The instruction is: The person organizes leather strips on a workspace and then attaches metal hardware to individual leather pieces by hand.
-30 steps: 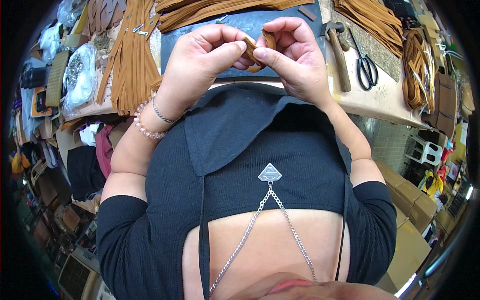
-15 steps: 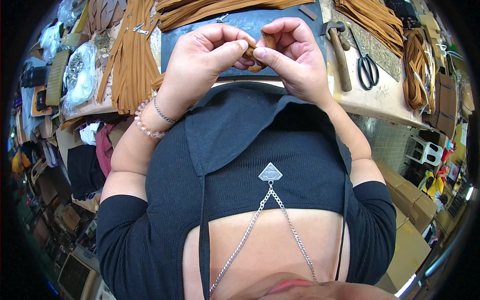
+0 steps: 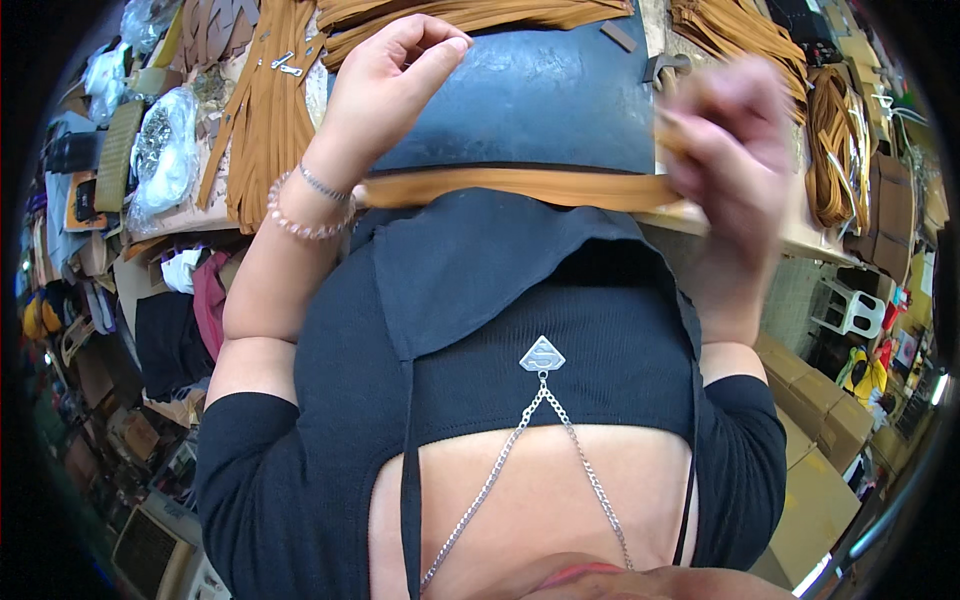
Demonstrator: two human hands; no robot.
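Observation:
My left hand (image 3: 395,85) is raised over the left part of a dark mat (image 3: 520,100). Its thumb and forefinger are pressed together; whatever they may pinch is hidden. To the right, my right hand (image 3: 735,150) is smeared by motion, its fingers curled round the end of a brown zipper tape (image 3: 530,185). That tape stretches sideways along the table's near edge, in front of my black top, and its left end passes by my left wrist.
Brown zipper tapes (image 3: 265,130) hang over the left edge, with metal sliders (image 3: 287,66) on them. More tapes (image 3: 460,25) lie behind the mat. A hammer (image 3: 665,68) is partly hidden by my right hand. A bundled coil (image 3: 832,150) and a plastic bag (image 3: 165,150) flank the table.
My hands have parted: the right swept right and slightly down, drawing out the zipper tape they both worked on. My left hand rose a little. The scissors are now hidden behind my right hand.

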